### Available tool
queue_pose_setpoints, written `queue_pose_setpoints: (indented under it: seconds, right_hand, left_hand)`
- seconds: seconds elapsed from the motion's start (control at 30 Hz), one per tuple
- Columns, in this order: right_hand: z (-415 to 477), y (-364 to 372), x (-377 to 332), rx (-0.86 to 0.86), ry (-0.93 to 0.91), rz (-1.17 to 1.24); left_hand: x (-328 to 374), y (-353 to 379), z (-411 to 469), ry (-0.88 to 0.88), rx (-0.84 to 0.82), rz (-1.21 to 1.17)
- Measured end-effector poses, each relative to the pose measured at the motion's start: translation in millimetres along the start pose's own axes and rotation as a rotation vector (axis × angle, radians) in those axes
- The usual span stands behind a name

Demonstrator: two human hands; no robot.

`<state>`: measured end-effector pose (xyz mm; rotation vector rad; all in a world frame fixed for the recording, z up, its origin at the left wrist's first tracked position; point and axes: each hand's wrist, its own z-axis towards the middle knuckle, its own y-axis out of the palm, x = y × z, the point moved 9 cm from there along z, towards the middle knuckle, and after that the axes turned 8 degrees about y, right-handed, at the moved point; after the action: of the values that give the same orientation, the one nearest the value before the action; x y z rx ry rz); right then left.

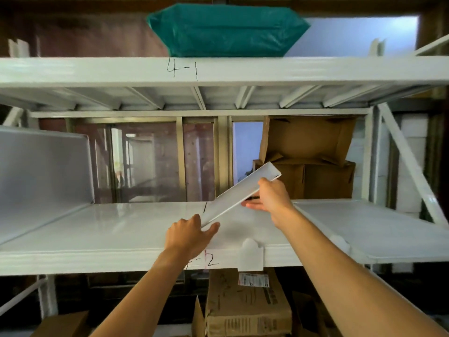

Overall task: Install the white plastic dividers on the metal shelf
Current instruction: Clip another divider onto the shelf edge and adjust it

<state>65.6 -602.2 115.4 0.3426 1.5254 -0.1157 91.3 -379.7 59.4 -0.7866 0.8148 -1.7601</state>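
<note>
A long white plastic divider [239, 194] hangs tilted above the white metal shelf [121, 227], its far end raised toward the back right. My left hand [189, 233] grips its near lower end just above the shelf surface. My right hand [271, 197] holds the divider near its upper end, thumb on top and fingers underneath. A second white divider [43, 166] stands upright on the shelf at the left. A white plastic clip [251, 255] sits on the shelf's front lip, a little to the right of my left hand.
The beam above is marked "4-1" and carries a green plastic-wrapped bundle [228, 30]. Brown cardboard boxes [308, 156] stand behind the shelf at the back right. More cardboard boxes [245, 305] sit below the shelf. A diagonal white brace [413, 166] runs along the right side.
</note>
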Motion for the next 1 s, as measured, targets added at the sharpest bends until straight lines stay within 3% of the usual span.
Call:
queue_pose_setpoints:
  seconds: [0.13, 0.33, 0.47, 0.67, 0.83, 1.0]
  right_hand:
    - [-2, -1, -20, 0.024, -0.057, -0.128]
    - [-12, 6, -55, 0.034, -0.164, -0.329]
    - [-16, 14, -69, 0.034, -0.254, -0.422]
    - [-21, 37, -50, -0.054, -0.158, -0.691]
    - [-16, 44, -51, -0.081, -0.115, -0.746]
    - [-12, 43, -67, -0.038, -0.197, -0.775]
  left_hand:
    - [27, -14, 12, 0.064, -0.053, 0.144]
    - [68, -32, 28, 0.170, 0.032, 0.176]
    - [90, -46, 33, 0.212, 0.046, 0.126]
    - [121, -67, 40, 0.216, 0.052, 0.005]
    - [126, -74, 47, 0.159, -0.005, -0.113]
    - [135, -71, 48, 0.138, -0.017, -0.250]
